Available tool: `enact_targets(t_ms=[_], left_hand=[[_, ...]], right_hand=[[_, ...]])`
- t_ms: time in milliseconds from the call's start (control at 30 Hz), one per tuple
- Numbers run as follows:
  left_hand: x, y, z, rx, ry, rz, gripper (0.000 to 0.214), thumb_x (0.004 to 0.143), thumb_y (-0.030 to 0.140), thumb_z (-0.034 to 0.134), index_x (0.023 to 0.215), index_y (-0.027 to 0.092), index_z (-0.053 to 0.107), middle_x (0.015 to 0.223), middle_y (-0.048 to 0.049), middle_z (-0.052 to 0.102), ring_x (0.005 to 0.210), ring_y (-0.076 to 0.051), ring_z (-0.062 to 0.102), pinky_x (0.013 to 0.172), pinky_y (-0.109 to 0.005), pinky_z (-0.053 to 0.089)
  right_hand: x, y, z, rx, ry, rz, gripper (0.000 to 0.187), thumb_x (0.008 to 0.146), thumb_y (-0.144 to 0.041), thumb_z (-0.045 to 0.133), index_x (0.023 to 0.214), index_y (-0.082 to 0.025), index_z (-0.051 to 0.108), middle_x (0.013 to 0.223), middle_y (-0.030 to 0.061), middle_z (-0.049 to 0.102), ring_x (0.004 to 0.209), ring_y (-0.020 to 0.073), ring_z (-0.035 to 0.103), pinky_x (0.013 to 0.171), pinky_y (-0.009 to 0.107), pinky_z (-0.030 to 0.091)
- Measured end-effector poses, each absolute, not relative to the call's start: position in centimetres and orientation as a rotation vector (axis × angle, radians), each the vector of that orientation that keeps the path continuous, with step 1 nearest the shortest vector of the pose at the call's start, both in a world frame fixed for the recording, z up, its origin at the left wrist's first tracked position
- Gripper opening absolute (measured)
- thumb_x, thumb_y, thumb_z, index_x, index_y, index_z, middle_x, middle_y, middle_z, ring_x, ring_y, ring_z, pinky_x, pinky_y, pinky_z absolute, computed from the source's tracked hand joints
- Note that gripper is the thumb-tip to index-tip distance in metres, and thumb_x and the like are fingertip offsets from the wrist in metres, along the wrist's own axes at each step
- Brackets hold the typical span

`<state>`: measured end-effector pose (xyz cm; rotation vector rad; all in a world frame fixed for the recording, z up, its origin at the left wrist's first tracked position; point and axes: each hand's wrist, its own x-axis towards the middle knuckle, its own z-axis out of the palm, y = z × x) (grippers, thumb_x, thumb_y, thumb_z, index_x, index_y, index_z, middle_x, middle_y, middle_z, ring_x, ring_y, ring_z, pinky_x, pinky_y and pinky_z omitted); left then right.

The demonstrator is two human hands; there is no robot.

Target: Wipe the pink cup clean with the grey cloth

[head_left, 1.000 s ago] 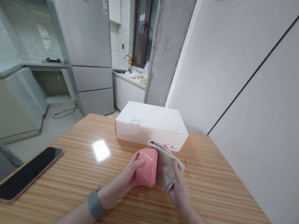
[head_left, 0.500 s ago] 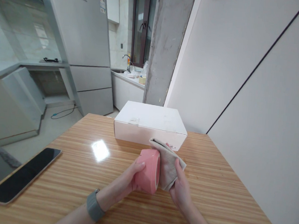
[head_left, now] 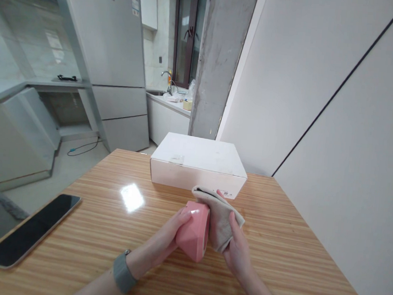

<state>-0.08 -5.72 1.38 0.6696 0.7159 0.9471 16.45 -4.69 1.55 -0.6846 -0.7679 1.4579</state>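
Observation:
A pink, faceted bowl [head_left: 193, 232] is tipped on its side above the table, its ringed face turned to the right. My left hand [head_left: 171, 232] grips it from the left, thumb on the near side and the other fingers mostly hidden behind it. Folded grey cloth [head_left: 222, 221] is pinched in my right hand [head_left: 238, 245], with the thumb in front and a fingertip showing past the cloth's upper edge. The cloth lies against or very close to the bowl's right side; actual contact is hard to make out.
Beyond my hands a closed white box [head_left: 199, 154] stands on the wood-grain table [head_left: 107, 222]. A black-screened phone [head_left: 33, 229] lies near the left edge. Past the table are a fridge [head_left: 105, 43], a sink counter [head_left: 168, 113] and a grey pillar [head_left: 219, 62]; a white wall rises at right.
The bowl has turned in my left hand and sits slightly lower. The cloth's upper edge has dipped a little and shifted left over the bowl's top.

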Motion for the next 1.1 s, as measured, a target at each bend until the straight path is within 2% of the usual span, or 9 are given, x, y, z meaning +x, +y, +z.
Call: enact_targets(t_ms=[133,200,367,467,667,800,1100], left_hand=[[-0.2,-5.5,0.9,0.632,0.731,0.906,0.068,0.083,0.066,0.056,0.131,0.018,0.057,0.122,-0.0097,0.066,0.105,-0.025,0.060,0.081,-0.032,0.049],[-0.3,-5.5,0.8,0.627,0.707,0.876,0.068,0.084,0.066,0.054,0.130,0.015,0.058,0.114,-0.0106,0.068,0.100,-0.026,0.061,0.076,-0.032,0.050],[-0.6,-5.8,1.2,0.700,0.569,0.879,0.067,0.079,0.040,0.072,0.140,0.027,0.047,0.124,-0.0086,0.063,0.101,-0.024,0.061,0.078,-0.033,0.051],[-0.5,-6.0,1.6,0.749,0.547,0.877,0.067,0.079,0.031,0.073,0.140,0.028,0.046,0.125,-0.0101,0.061,0.105,-0.025,0.060,0.081,-0.035,0.051],[-0.3,-5.8,1.9,0.668,0.618,0.899,0.067,0.079,0.045,0.071,0.138,0.026,0.045,0.130,-0.0109,0.056,0.106,-0.024,0.058,0.084,-0.037,0.052],[-0.4,-5.4,1.8,0.652,0.645,0.909,0.070,0.075,0.047,0.075,0.134,0.023,0.046,0.126,-0.0110,0.058,0.098,-0.021,0.059,0.080,-0.034,0.053],[-0.6,-5.4,0.7,0.693,0.656,0.890,0.060,0.080,0.045,0.070,0.132,0.020,0.050,0.113,-0.0113,0.063,0.086,-0.019,0.061,0.069,-0.032,0.056]], right_hand=[[16.3,-4.8,1.7,-0.697,-0.767,1.459,0.045,0.082,-0.054,0.067,0.122,-0.032,0.068,0.140,0.0000,0.060,0.137,0.0281,0.046,0.122,0.044,0.022],[16.3,-4.8,1.7,-0.690,-0.761,1.470,0.045,0.083,-0.053,0.067,0.123,-0.033,0.067,0.140,-0.0008,0.060,0.137,0.0275,0.046,0.122,0.043,0.022],[16.5,-4.6,1.6,-0.664,-0.747,1.497,0.048,0.085,-0.051,0.065,0.129,-0.032,0.062,0.135,0.0007,0.064,0.132,0.0276,0.052,0.119,0.045,0.029],[16.6,-4.6,1.5,-0.684,-0.776,1.498,0.048,0.087,-0.051,0.063,0.131,-0.032,0.061,0.133,0.0008,0.065,0.132,0.0266,0.052,0.119,0.044,0.029],[16.6,-5.2,1.0,-0.659,-0.962,1.464,0.040,0.090,-0.048,0.060,0.128,-0.034,0.062,0.145,-0.0039,0.054,0.141,0.0237,0.041,0.122,0.040,0.023],[16.8,-5.4,0.6,-0.681,-1.123,1.400,0.043,0.091,-0.047,0.059,0.132,-0.033,0.060,0.150,-0.0041,0.047,0.144,0.0234,0.034,0.124,0.040,0.015],[16.3,-4.4,1.3,-0.699,-0.851,1.492,0.044,0.086,-0.055,0.061,0.123,-0.032,0.067,0.135,-0.0005,0.063,0.136,0.0289,0.047,0.119,0.049,0.031]])
